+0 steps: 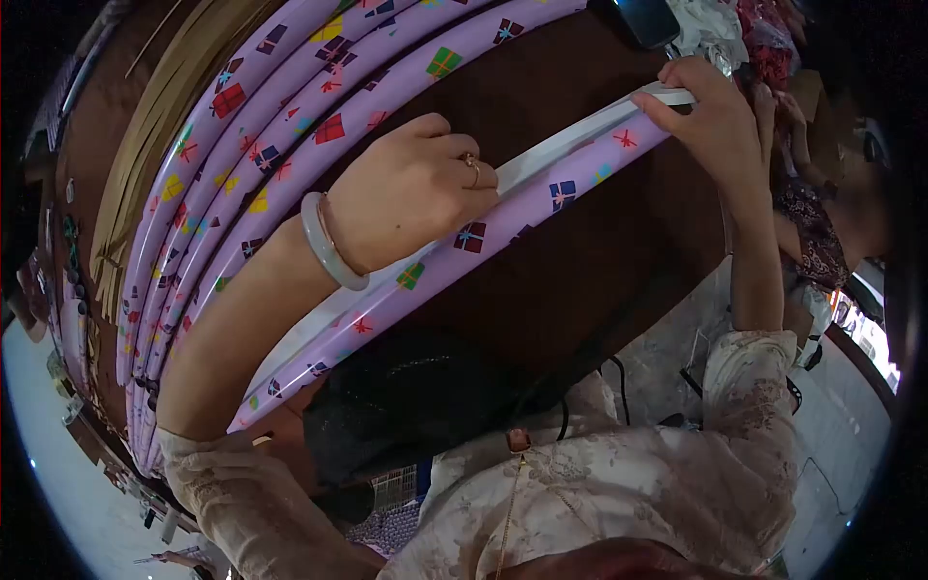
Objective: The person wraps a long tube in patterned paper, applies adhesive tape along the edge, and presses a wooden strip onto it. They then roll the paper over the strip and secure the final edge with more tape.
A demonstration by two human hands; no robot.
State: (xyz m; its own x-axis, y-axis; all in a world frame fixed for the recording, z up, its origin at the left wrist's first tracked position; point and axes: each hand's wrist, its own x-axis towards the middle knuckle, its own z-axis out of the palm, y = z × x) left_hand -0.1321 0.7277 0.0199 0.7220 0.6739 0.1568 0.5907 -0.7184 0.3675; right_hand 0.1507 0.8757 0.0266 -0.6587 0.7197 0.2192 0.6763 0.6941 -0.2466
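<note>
A lilac wrapping paper roll [522,217] printed with coloured gift boxes lies slantwise in front of me. Along its far side runs a long white strip [561,145]. My left hand [416,193], wearing a ring and a pale bangle, is closed with curled fingers against the strip and the roll's middle; its fingertips are hidden. At the roll's upper right end, my right hand [710,116] grips the roll and strip, thumb on the near side. The roll's lower left end passes behind my left forearm.
Several more lilac rolls [329,126] lie side by side at the left, next to brown paper-like strips [145,145]. A dark phone-like object [643,21] rests at the brown table's [619,251] far edge. Another person's arm [797,145] shows at the right. Black material [396,396] lies near my body.
</note>
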